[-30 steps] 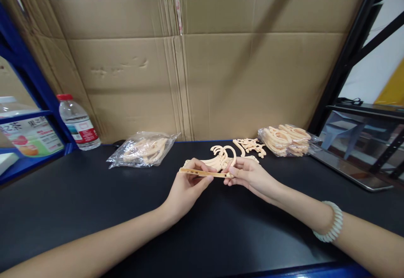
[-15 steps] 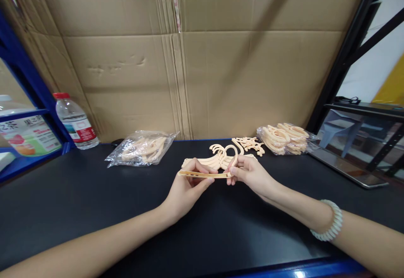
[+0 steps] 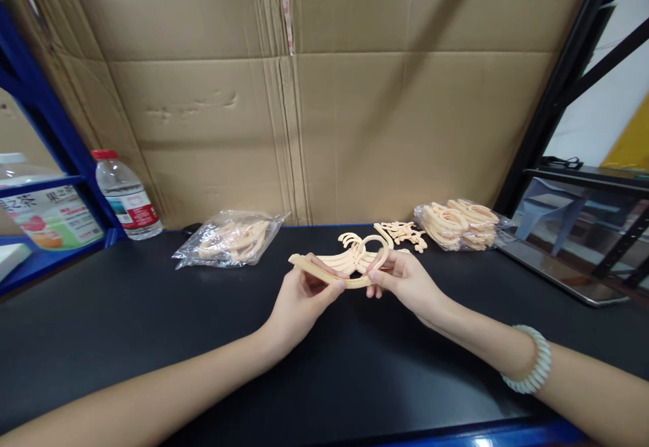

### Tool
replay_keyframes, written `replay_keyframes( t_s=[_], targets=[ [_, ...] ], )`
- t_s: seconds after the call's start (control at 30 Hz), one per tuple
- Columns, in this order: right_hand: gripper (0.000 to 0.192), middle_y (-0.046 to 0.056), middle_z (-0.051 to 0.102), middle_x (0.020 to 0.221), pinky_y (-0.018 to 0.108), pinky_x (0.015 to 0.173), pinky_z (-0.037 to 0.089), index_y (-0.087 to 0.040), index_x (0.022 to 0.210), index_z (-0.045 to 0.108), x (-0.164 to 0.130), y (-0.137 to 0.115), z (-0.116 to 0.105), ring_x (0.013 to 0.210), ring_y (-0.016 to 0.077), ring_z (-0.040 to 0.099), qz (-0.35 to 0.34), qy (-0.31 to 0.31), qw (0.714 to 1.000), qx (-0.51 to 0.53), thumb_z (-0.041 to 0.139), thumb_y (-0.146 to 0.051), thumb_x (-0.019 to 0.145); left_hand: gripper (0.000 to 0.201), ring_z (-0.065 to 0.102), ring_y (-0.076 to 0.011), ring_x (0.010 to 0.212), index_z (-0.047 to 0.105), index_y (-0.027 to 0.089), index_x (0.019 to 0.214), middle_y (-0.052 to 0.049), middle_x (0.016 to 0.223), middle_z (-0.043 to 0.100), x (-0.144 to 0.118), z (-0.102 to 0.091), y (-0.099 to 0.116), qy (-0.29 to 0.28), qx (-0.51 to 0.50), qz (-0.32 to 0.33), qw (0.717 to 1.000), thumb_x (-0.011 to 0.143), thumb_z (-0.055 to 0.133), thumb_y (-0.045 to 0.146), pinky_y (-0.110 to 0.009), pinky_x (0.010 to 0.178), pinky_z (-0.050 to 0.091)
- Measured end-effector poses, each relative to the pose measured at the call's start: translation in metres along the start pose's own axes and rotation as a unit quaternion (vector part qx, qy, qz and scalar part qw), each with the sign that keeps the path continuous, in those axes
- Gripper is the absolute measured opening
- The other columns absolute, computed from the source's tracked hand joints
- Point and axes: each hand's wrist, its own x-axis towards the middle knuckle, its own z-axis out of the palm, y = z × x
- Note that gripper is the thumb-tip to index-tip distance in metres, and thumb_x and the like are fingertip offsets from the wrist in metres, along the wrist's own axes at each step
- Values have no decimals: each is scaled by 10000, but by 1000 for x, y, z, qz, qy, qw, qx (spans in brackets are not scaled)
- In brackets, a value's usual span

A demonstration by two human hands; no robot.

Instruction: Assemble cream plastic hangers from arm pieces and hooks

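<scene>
Pale wood-coloured, flat, curved: a strip (image 3: 324, 272) held at mid-frame between both hands, just above the black tabletop (image 3: 126, 325). Left hand (image 3: 299, 301) pinching the strip's left part, thumb on top, fingers (image 3: 332, 286) closed under it. Right hand (image 3: 408, 281) clamped on the right end, fingers (image 3: 375, 275) shut around it where a round loop (image 3: 376, 249) rises. Behind the strip, touching or just beside it, a fan of cut-out pieces (image 3: 349, 257); impossible to tell whether already joined to it or lying on the tabletop behind.

Further back, right of centre, more loose pieces (image 3: 405, 232) on the tabletop. Right of those, a clear bag (image 3: 459, 225) heaped with similar curved parts. Left of centre, a second bag (image 3: 230, 239), flatter, with a few parts inside. At far left, a water bottle (image 3: 126, 197) with a red cap, upright beside a blue rack (image 3: 45, 122). Cardboard (image 3: 304, 95) standing as a wall across the whole back. A beaded bracelet (image 3: 532, 359) on the right wrist, lower right.

Judged from this one view: early to middle of the work. One strip in hand, perhaps partly fitted; loose pieces and two bags of parts not yet touched, so most of it left.
</scene>
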Motion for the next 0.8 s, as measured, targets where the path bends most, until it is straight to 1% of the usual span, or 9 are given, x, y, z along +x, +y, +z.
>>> replay_keyframes(
  t_s=[0.1, 0.27, 0.37, 0.47, 0.57, 0.63, 0.7, 0.73, 0.8],
  targets=[
    [288, -1, 597, 658, 240, 477, 439, -167, 694, 559, 0, -1, 1, 549, 108, 559, -6, 11, 1000, -8, 746, -385, 667, 270, 654, -223, 958, 605, 160, 924, -70, 1002, 703, 1, 1, 2, 19, -26, -35, 999, 722, 743, 275, -331, 838, 515],
    [300, 24, 594, 731, 225, 446, 419, -163, 713, 623, -1, -2, 0, 601, 112, 505, -7, 13, 1000, -23, 759, -425, 659, 292, 661, -209, 917, 572, 165, 932, -64, 967, 708, -1, 5, 1, 48, -29, -42, 998, 734, 734, 306, -320, 783, 526],
    [281, 12, 579, 676, 220, 400, 385, -171, 709, 632, -3, 0, 3, 550, 109, 484, -11, -3, 1000, -22, 743, -427, 682, 360, 667, -202, 921, 523, 185, 963, -40, 916, 711, -4, 10, -2, 22, -56, -51, 997, 707, 759, 274, -345, 840, 516],
    [269, 15, 599, 639, 227, 407, 403, -168, 671, 636, -6, 1, 8, 547, 121, 522, -23, -34, 999, -32, 731, -417, 703, 393, 677, -170, 786, 492, 194, 946, 0, 796, 700, -8, 15, -3, -21, -83, -83, 993, 684, 779, 259, -343, 808, 527],
    [249, 21, 622, 658, 237, 438, 439, -167, 766, 668, -3, 0, 8, 582, 139, 567, -33, -56, 997, -41, 701, -413, 740, 353, 660, -140, 722, 503, 180, 884, 9, 750, 682, -9, 16, -4, -15, -86, -111, 990, 686, 784, 259, -297, 756, 530],
    [289, 24, 620, 683, 249, 450, 451, -172, 897, 682, 3, -2, -2, 598, 150, 579, -40, -43, 996, -60, 635, -437, 792, 342, 653, -128, 721, 514, 171, 861, 11, 741, 674, -8, 15, -4, -3, -90, -122, 989, 680, 792, 255, -273, 741, 525],
    [314, 39, 630, 726, 277, 492, 469, -180, 974, 685, 14, -5, -22, 633, 165, 585, -74, 0, 988, -133, 547, -435, 854, 333, 651, -120, 730, 520, 168, 854, 10, 750, 674, -6, 15, -4, 6, -97, -128, 987, 684, 791, 260, -258, 738, 520],
    [293, 48, 638, 747, 300, 538, 482, -187, 973, 694, 21, -5, -35, 662, 174, 584, -108, 28, 974, -196, 523, -403, 873, 329, 650, -116, 731, 521, 168, 852, 8, 757, 677, -6, 14, -3, 9, -99, -130, 987, 687, 789, 264, -252, 736, 516],
    [187, 58, 660, 802, 362, 694, 488, -211, 953, 713, 36, -3, -62, 749, 198, 577, -190, 55, 913, -356, 584, -280, 835, 330, 647, -110, 713, 520, 168, 851, 5, 758, 682, -5, 14, -3, 11, -98, -132, 986, 687, 790, 265, -242, 724, 508]
  ],
)
